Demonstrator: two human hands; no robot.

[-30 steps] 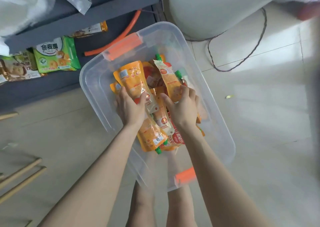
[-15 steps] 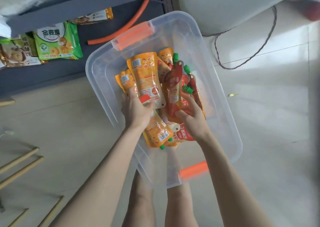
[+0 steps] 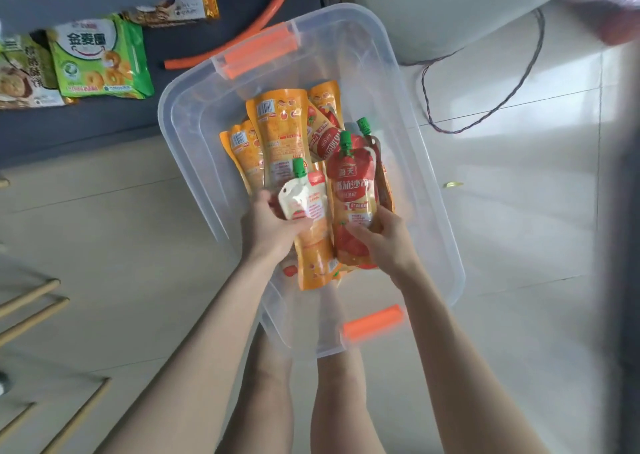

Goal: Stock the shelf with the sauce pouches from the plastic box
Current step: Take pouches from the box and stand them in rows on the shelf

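Several orange pouches (image 3: 280, 131) are gripped together by the left hand (image 3: 268, 226) inside the plastic box (image 3: 194, 114) at the frame centre. The right hand (image 3: 384, 242) is curled around the bottom of a red pouch (image 3: 351, 190), probably to gather one bundle for the shelf (image 3: 86, 124) at upper left.

Orange-and-red pouches (image 3: 351, 190), green-capped, are seen in a clear box (image 3: 187, 114) with orange handles (image 3: 258, 51); green packet (image 3: 100, 58) at ten o'clock.

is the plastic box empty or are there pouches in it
Not empty: several orange and red sauce pouches lie inside the plastic box, and the left hand and right hand grip some.
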